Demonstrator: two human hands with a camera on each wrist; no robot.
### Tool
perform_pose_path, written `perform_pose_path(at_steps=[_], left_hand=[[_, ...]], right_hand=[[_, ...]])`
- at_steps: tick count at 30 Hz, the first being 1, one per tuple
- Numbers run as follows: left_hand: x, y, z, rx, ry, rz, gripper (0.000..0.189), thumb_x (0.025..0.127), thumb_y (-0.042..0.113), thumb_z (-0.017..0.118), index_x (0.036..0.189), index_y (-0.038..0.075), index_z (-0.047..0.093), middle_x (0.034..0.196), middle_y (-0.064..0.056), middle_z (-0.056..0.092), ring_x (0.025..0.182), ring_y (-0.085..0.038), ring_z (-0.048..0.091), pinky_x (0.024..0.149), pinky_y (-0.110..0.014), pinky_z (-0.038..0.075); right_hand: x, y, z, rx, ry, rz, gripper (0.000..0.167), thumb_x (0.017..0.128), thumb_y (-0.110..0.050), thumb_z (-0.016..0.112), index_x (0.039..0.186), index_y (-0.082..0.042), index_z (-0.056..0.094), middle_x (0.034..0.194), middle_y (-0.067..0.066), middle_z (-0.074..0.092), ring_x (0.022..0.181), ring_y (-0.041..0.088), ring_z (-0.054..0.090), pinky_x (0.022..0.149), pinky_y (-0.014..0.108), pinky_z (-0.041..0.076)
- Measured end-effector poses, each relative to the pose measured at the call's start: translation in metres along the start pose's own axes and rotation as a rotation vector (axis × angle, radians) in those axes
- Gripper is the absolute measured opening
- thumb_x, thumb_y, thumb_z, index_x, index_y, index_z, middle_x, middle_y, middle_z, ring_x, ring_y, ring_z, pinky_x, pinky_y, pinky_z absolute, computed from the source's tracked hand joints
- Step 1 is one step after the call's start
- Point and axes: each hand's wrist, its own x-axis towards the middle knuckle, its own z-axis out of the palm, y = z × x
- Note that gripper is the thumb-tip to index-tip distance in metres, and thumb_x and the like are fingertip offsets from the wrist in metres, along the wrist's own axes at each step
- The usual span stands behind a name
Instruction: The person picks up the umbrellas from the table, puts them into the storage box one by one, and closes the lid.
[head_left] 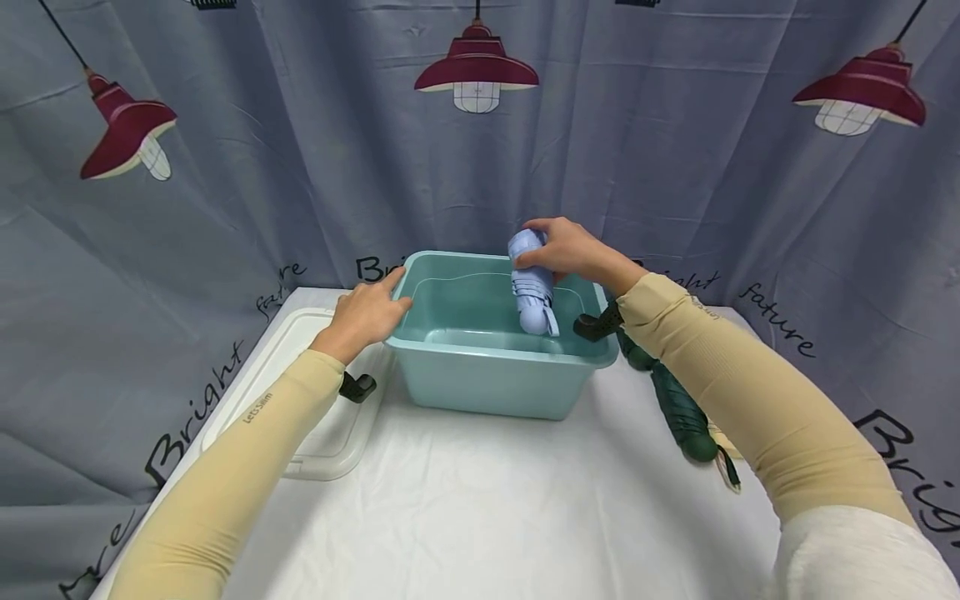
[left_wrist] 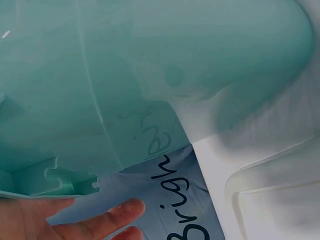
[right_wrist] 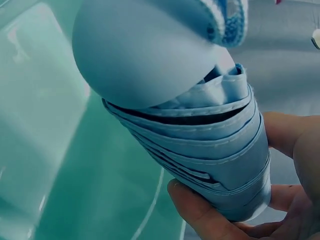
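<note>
Over the right side of a teal plastic bin (head_left: 487,383), my right hand (head_left: 570,248) grips a folded light-blue umbrella (head_left: 534,287). The umbrella tilts with its rounded handle end down and its wrist strap hanging, as the right wrist view shows the handle (right_wrist: 145,50) close up. My left hand (head_left: 369,312) rests at the bin's left rim, fingers extended along the edge. From the left wrist camera the bin's outer wall (left_wrist: 150,60) fills most of the picture, with the left fingers (left_wrist: 105,220) below its rim.
A white lid (head_left: 337,442) lies on the table left of the bin. Right of it, partly under my right forearm, lie a dark green folded umbrella (head_left: 681,412) and another dark green item (head_left: 636,353). Something pale yellow (head_left: 723,442) shows beside them. A grey printed curtain (head_left: 337,167) hangs behind.
</note>
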Motion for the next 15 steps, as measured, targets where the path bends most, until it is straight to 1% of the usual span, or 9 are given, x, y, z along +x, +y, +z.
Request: perform_pose_path(at_steps=[5, 8, 10, 13, 15], left_hand=[[-0.001, -0.002, 0.000, -0.004, 0.006, -0.003, 0.067, 0.101, 0.040, 0.042, 0.163, 0.024, 0.022, 0.150, -0.021, 0.050, 0.126, -0.042, 0.054, 0.099, -0.062, 0.039], [0.000, -0.003, 0.001, -0.004, 0.004, -0.003, 0.067, 0.101, 0.041, 0.042, 0.162, 0.024, 0.022, 0.151, -0.020, 0.049, 0.128, -0.042, 0.053, 0.098, -0.062, 0.040], [0.000, -0.003, 0.002, -0.001, 0.002, 0.001, 0.067, 0.101, 0.041, 0.042, 0.163, 0.024, 0.022, 0.151, -0.019, 0.049, 0.128, -0.042, 0.053, 0.097, -0.061, 0.040], [0.001, -0.001, 0.002, 0.003, 0.007, 0.001, 0.067, 0.101, 0.042, 0.043, 0.162, 0.024, 0.022, 0.149, -0.018, 0.051, 0.125, -0.040, 0.055, 0.095, -0.059, 0.042], [0.001, 0.000, 0.001, 0.008, 0.012, 0.005, 0.068, 0.101, 0.042, 0.043, 0.162, 0.024, 0.022, 0.144, -0.018, 0.056, 0.120, -0.038, 0.058, 0.093, -0.059, 0.043]], right_hand=[[0.014, -0.011, 0.020, -0.007, -0.027, -0.011, 0.076, 0.089, -0.031, 0.074, 0.155, -0.015, 0.040, 0.134, 0.019, 0.051, 0.095, 0.028, 0.064, 0.070, 0.037, 0.060], [0.020, -0.014, 0.032, 0.010, -0.049, -0.013, 0.076, 0.089, -0.030, 0.074, 0.155, -0.015, 0.040, 0.134, 0.019, 0.051, 0.094, 0.027, 0.064, 0.068, 0.037, 0.060], [0.025, -0.016, 0.040, 0.023, -0.064, -0.012, 0.076, 0.089, -0.029, 0.075, 0.155, -0.014, 0.040, 0.134, 0.019, 0.051, 0.094, 0.027, 0.065, 0.069, 0.037, 0.060], [0.030, -0.019, 0.049, 0.042, -0.081, -0.012, 0.076, 0.089, -0.028, 0.075, 0.155, -0.014, 0.040, 0.133, 0.018, 0.052, 0.095, 0.028, 0.066, 0.072, 0.040, 0.061], [0.032, -0.023, 0.054, 0.048, -0.097, -0.009, 0.076, 0.089, -0.028, 0.075, 0.155, -0.014, 0.040, 0.131, 0.017, 0.054, 0.097, 0.028, 0.066, 0.074, 0.041, 0.060]])
